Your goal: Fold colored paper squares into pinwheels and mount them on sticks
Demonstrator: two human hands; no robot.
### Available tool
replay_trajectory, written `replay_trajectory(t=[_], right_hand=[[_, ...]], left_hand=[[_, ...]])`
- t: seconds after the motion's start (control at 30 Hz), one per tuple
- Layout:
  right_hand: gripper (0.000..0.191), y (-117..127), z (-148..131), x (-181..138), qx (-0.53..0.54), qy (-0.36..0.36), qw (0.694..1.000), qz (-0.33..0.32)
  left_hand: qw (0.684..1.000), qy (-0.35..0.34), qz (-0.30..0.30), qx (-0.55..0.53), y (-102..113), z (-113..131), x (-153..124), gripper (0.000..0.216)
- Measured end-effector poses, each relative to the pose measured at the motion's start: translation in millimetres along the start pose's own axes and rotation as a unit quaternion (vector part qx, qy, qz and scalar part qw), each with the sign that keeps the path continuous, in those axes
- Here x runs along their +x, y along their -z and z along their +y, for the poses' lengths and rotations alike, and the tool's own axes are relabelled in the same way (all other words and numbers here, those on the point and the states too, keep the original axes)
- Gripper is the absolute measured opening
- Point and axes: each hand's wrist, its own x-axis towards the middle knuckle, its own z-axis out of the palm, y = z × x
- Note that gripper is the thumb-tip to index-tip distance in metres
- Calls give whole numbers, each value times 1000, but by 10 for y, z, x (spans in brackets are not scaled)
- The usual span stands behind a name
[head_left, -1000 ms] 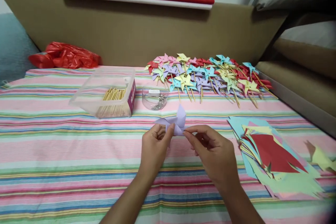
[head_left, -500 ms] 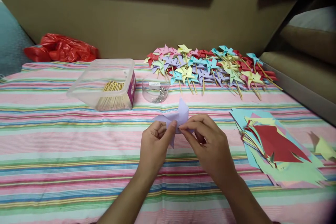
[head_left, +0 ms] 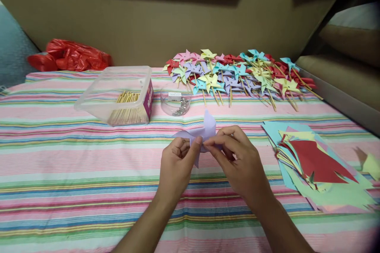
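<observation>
Between my hands is a purple paper pinwheel (head_left: 209,124), its blades folded toward the middle, with no stick visible on it. My left hand (head_left: 179,162) grips it from the left, thumb pressed over the centre. My right hand (head_left: 240,160) is closed in a pinch at the centre of the pinwheel; whatever small thing lies between those fingertips is too small to make out. Beyond my hands stands a clear round dish (head_left: 175,104) with small metal pins and a little white box.
A plastic box (head_left: 113,87) of wooden sticks stands at left, near a red plastic bag (head_left: 77,55). Finished pinwheels (head_left: 234,73) lie at the back right. Cut coloured paper (head_left: 320,162) is stacked at right on the striped cloth (head_left: 89,166).
Both hands stay on the pinwheel, with the right fingers still pinched at its centre. The view has shifted very slightly; little else differs.
</observation>
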Motion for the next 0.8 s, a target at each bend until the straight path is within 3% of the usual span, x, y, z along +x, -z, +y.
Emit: replay_trajectory(t=[0.47,0.8], right_hand=[[6,79,-8,42,87,-101,991,-22],[10,77,38,37,192,-170,966,-24]], left_hand=[[987,-106,-7,119,34,11,-31,19],[982,-123,-40,135,27,-4,-11,16]])
